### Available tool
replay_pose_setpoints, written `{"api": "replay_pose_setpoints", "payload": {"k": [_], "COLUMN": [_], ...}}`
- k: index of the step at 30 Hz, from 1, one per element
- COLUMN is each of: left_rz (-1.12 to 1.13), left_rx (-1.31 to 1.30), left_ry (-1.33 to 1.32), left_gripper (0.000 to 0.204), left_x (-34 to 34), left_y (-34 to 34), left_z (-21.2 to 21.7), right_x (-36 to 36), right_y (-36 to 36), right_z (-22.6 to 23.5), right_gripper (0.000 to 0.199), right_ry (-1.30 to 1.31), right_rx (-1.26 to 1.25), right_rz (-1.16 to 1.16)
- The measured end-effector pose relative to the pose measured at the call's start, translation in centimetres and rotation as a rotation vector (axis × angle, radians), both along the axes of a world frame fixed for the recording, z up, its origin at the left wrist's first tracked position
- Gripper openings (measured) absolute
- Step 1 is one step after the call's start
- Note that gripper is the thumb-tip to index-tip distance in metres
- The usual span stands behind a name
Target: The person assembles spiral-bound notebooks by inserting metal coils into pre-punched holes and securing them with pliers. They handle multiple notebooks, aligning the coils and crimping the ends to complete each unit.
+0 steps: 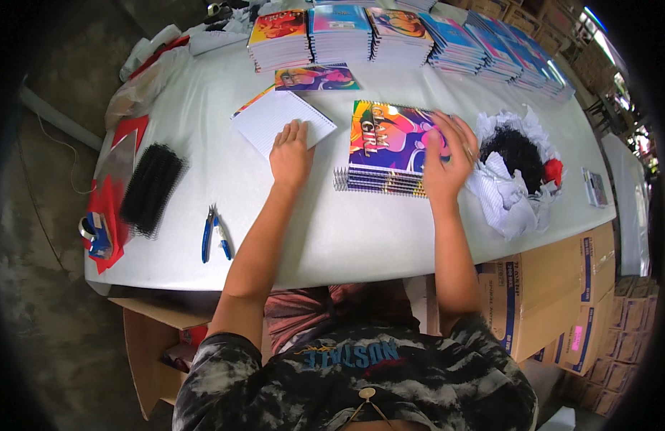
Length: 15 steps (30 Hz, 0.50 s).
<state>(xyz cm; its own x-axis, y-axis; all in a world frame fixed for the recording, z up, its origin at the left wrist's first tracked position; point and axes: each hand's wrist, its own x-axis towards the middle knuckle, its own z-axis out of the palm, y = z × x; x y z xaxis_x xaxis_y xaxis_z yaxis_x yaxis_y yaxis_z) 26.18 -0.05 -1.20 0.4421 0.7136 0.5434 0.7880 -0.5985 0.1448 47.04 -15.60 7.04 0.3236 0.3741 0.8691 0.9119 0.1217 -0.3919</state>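
Observation:
My left hand [291, 154] lies with its fingers stretched out over the lower edge of a white lined notebook [264, 118]. A strip of colourful cover shows along that notebook's upper left side. At the right edge of a stack of spiral notebooks [379, 140] is my right hand [451, 151], its fingers curved and apart. It partly covers the top notebook's bright illustrated cover; whether it touches the stack, I cannot tell. Wire coils show along the stack's top and front edges. Just beyond the lined notebook rests another colourful notebook cover [314, 77].
Notebook stacks [339, 36] line the table's far side. Black wire coils [154, 188] and blue-handled cutters [207, 233] lie left. Crumpled paper with black scrap [515, 161] sits right. A tape dispenser [99, 233] is at the left edge. Cardboard boxes [548, 287] stand below right.

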Motion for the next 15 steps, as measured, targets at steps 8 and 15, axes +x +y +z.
{"api": "replay_pose_setpoints", "payload": {"k": [8, 15], "left_rz": [-0.022, -0.026], "left_rx": [-0.126, -0.2], "left_ry": [-0.234, -0.282], "left_gripper": [0.048, 0.053], "left_x": [-1.4, -1.9], "left_y": [-0.6, -1.0], "left_z": [0.1, 0.2], "right_x": [0.1, -0.5], "right_y": [18.3, 27.0], "right_z": [0.4, -3.9], "right_gripper": [0.043, 0.034], "right_ry": [-0.182, -0.601], "right_rx": [-1.09, -1.417], "right_rz": [0.179, -0.084]}}
